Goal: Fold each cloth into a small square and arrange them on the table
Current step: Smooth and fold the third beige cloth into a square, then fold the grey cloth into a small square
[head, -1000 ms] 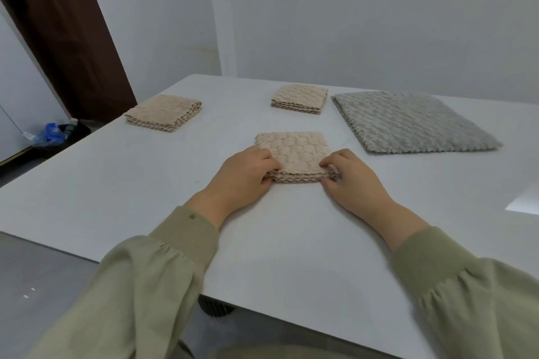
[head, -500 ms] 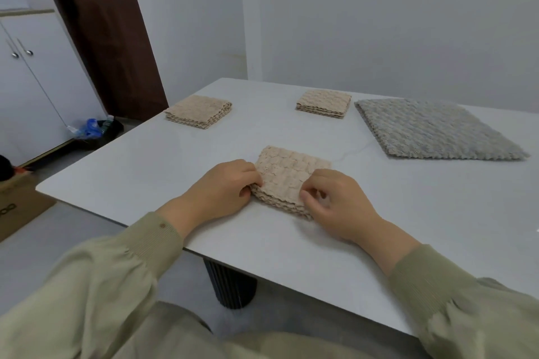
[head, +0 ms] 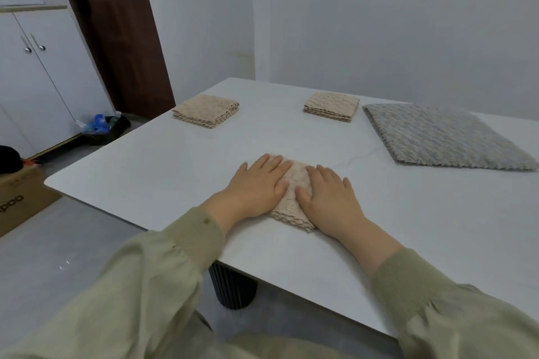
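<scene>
On white table (head: 163, 172), three folded beige cloths (head: 293, 192), one gray cloth (head: 437, 134), both hands (head: 256, 186) flat, fingers spread

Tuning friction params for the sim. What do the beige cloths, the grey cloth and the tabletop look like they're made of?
Beige cloth under the hands: soft knit or microfibre, matte, waffle-like bumps, scalloped edges; the two folded beige cloths look the same. Grey cloth: same bumpy texture, plusher, lying unfolded. Table: smooth white slab, faint grey veining, soft sheen, probably sintered stone or marble-look laminate; cannot tell which.

text: "ppo", partly cut off | on: cardboard box (head: 20, 198), floor left
</scene>
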A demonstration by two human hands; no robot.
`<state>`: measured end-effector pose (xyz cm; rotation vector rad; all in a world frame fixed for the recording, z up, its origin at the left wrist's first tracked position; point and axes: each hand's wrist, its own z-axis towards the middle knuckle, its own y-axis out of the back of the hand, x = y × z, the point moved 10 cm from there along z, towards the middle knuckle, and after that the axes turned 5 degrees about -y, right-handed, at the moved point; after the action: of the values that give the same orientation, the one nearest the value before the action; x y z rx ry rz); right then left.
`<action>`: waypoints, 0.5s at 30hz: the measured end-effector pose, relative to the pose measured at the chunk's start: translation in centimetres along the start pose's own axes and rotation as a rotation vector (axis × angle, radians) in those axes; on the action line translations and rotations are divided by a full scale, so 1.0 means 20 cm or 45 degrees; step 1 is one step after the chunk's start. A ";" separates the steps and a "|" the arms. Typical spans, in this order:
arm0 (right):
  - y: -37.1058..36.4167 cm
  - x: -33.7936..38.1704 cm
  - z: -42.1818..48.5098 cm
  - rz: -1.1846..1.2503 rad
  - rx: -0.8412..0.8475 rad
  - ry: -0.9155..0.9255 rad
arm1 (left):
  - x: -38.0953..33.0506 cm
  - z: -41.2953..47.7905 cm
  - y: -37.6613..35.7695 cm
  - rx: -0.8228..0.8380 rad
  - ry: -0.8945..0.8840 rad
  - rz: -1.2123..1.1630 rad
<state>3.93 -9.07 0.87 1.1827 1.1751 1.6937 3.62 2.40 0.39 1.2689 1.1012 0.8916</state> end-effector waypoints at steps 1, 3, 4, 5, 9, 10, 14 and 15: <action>-0.01 0.03 -0.01 -0.007 0.004 0.012 | 0.02 -0.02 0.00 -0.004 0.003 -0.005; -0.02 0.07 -0.01 -0.021 0.024 0.028 | 0.06 -0.05 0.01 0.001 0.016 -0.015; -0.03 0.09 -0.01 -0.028 0.036 0.028 | 0.06 -0.06 0.01 0.006 0.020 -0.018; -0.04 0.09 -0.01 -0.035 0.045 0.027 | 0.06 -0.07 0.00 0.017 0.023 -0.013; -0.01 0.07 -0.01 0.084 0.047 0.065 | 0.05 -0.04 0.03 0.174 0.048 0.066; 0.02 0.05 0.00 0.157 0.028 0.053 | 0.04 -0.02 0.06 0.209 0.062 0.104; 0.18 -0.19 0.05 0.284 -0.204 -0.093 | -0.09 0.15 0.22 0.118 0.120 0.174; 0.22 -0.28 0.06 0.263 -0.248 -0.146 | -0.15 0.21 0.24 0.064 0.139 0.166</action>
<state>6.46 -15.16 3.67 1.2943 0.8213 1.8199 7.28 -1.04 5.41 1.3592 1.1425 1.0472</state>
